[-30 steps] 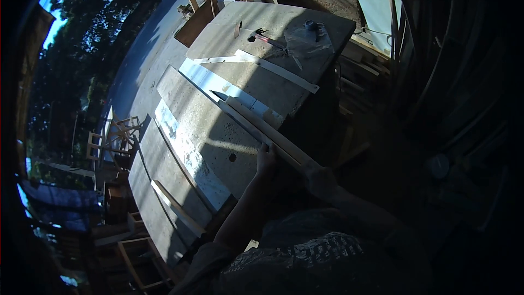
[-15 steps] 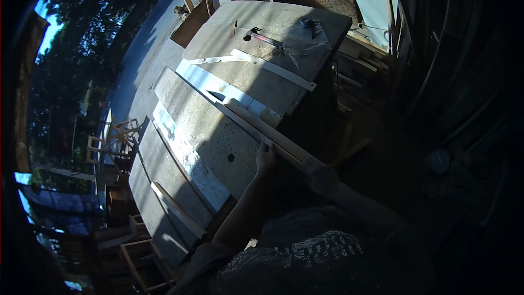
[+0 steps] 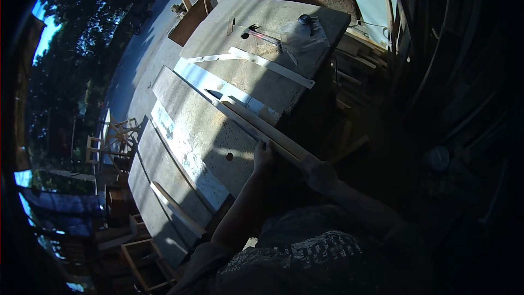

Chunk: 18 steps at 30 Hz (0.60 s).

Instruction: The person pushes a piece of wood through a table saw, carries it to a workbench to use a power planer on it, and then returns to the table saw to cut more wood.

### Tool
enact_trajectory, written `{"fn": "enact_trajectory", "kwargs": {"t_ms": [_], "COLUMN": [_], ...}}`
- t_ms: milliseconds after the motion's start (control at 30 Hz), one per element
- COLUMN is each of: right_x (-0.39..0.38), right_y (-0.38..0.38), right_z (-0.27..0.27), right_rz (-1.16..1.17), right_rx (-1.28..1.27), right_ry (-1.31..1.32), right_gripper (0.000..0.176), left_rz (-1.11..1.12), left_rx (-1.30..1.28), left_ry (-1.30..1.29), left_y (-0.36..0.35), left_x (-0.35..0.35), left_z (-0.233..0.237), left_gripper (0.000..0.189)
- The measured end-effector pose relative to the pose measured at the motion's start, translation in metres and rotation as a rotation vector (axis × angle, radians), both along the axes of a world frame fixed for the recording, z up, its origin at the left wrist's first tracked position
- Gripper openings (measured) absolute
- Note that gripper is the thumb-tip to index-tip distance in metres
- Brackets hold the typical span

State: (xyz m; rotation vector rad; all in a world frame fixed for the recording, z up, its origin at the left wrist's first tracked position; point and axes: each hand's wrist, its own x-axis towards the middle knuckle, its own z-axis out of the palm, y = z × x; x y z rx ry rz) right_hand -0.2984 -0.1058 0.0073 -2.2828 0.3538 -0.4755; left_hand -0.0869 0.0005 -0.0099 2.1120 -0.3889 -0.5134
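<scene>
Wood strips are lying partly across the worktable and reaching past its near edge, where our right hand is gripping their end. Our left hand is closing its fingers on their side, though shadow is hiding the full grip. On the worktable's far part, a hammer is resting near a plastic bag; on its left part, a loose batten is lying.

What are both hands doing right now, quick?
Left hand: fingers up against the long, straight, pale wooden strip; too dark to tell whether it grips.
Right hand: closed on the near end of that strip.
</scene>
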Motion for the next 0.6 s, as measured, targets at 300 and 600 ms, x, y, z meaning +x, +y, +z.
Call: {"fn": "enact_trajectory", "kwargs": {"t_ms": [300, 600], "right_x": [0.018, 0.048], "right_y": [0.010, 0.010], "right_z": [-0.005, -0.008], "right_rz": [-0.022, -0.031], "right_rx": [-0.005, 0.018], "right_ry": [-0.036, -0.034], "right_gripper": [0.014, 0.016], "left_rz": [0.005, -0.008], "left_rx": [0.032, -0.026], "left_ry": [0.043, 0.073], "left_y": [0.000, 0.013], "left_x": [0.014, 0.075], "left_z": [0.013, -0.027], "left_gripper": [0.038, 0.035]}}
